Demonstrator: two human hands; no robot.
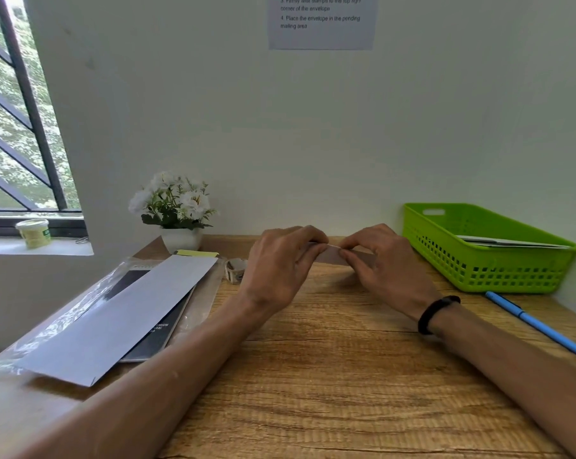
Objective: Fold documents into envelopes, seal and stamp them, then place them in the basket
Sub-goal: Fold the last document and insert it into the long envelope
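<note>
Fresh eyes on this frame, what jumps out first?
The two hands meeting mid-desk: left hand and right hand both pinch a small strip of paper between them. Next, the bright green basket at far right with paper already inside, and the long white envelope lying diagonally at left.

You can read, on the white paper sheet [321,23] on the wall, "3. Firmly affix stamps to the top right corner of the envelope" and "4. Place the envelope in the pending mailing area".
</note>
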